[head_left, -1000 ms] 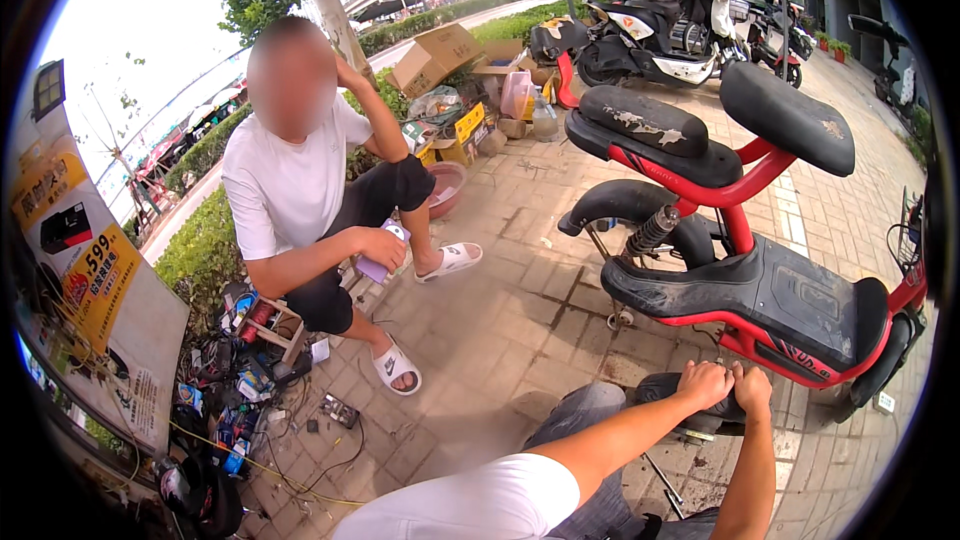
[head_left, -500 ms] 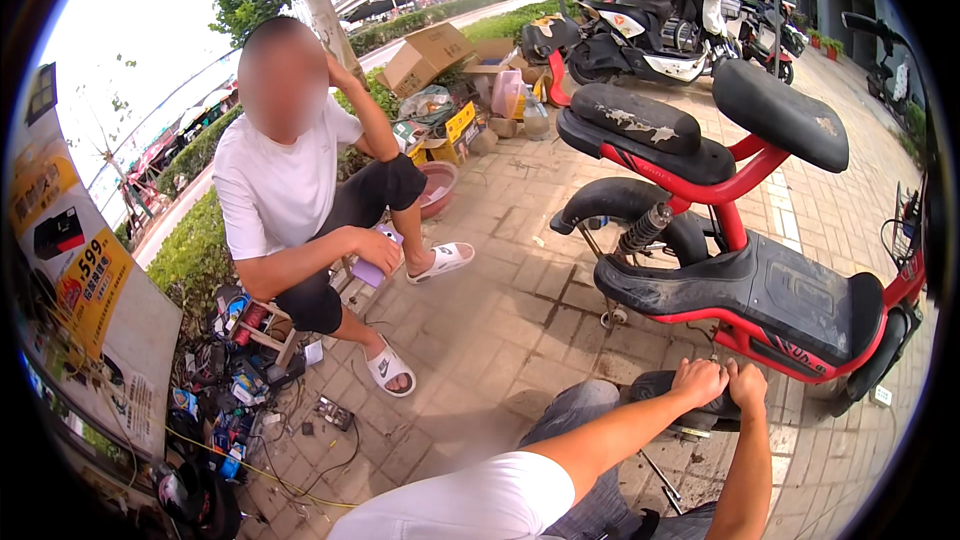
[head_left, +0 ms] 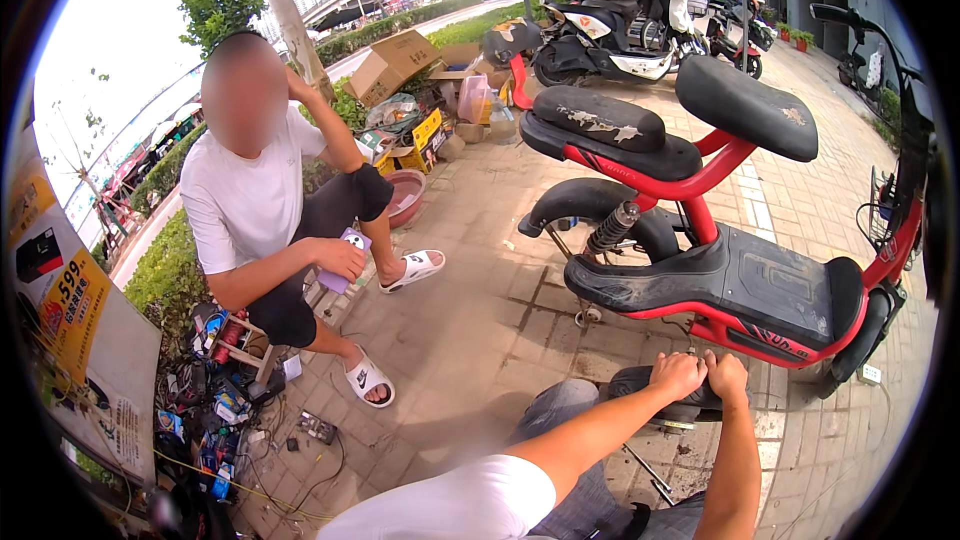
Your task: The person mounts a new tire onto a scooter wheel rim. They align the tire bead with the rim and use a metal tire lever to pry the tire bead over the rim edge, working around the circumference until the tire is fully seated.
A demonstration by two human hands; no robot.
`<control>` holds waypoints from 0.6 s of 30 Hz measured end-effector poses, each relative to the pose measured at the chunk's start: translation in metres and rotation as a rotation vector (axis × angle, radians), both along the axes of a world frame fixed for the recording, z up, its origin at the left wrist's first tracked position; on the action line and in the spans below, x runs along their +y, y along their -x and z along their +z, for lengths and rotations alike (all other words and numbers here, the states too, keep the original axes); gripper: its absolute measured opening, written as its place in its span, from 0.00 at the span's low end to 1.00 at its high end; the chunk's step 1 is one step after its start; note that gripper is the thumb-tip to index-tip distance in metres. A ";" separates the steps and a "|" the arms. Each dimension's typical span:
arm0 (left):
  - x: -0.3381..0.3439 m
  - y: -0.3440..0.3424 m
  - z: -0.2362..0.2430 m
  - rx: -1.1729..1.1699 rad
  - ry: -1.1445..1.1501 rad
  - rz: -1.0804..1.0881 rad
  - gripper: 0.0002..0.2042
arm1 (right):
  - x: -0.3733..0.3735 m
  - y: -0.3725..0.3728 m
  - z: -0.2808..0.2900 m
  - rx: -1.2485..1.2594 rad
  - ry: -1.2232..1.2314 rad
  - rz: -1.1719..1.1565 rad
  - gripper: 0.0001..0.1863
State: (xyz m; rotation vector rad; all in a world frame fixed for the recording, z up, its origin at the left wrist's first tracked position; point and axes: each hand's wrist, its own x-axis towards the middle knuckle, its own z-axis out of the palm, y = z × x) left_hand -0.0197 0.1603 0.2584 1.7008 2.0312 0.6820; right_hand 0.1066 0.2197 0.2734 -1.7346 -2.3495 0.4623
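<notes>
My left hand point(head_left: 678, 376) is closed on a black tyre point(head_left: 632, 383), which is on a wheel low in front of my knees. Right beside it, almost touching, my right hand point(head_left: 727, 380) is closed on the same tyre, thumbs near each other. The fingertips and the tyre's far edge are partly hidden by my hands. Just beyond them stands a red electric scooter point(head_left: 735, 265) with black seats and a black footboard; its rear end shows a fender and a shock absorber but no rear wheel. Long metal tools point(head_left: 650, 475) lie on the paving below my forearms.
At the left a person in a white shirt point(head_left: 245, 190) sits holding a purple phone point(head_left: 345, 258). Tangled parts and cables point(head_left: 220, 420) lie near a sign board point(head_left: 110, 360). Cardboard boxes point(head_left: 395, 65), a reddish basin point(head_left: 405, 195) and parked scooters point(head_left: 620, 40) stand behind.
The view has shifted slightly, so the scene sits further left. My hands remain together on the tyre; no clear movement of the tyre shows.
</notes>
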 end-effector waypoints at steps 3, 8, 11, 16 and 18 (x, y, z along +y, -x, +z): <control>0.000 0.000 -0.003 0.031 -0.050 0.011 0.22 | 0.004 -0.002 -0.006 -0.002 -0.021 -0.014 0.28; -0.001 0.000 0.001 0.012 0.005 0.005 0.21 | 0.004 -0.002 -0.006 0.012 -0.011 -0.011 0.28; -0.002 0.000 0.010 0.007 0.061 -0.016 0.21 | 0.003 -0.003 -0.006 0.023 -0.029 -0.018 0.27; -0.003 0.000 0.012 0.002 0.032 -0.015 0.21 | 0.001 -0.004 -0.005 0.038 -0.073 -0.002 0.27; -0.003 0.001 0.008 0.014 -0.001 -0.007 0.21 | 0.001 -0.003 -0.006 0.040 -0.084 0.001 0.27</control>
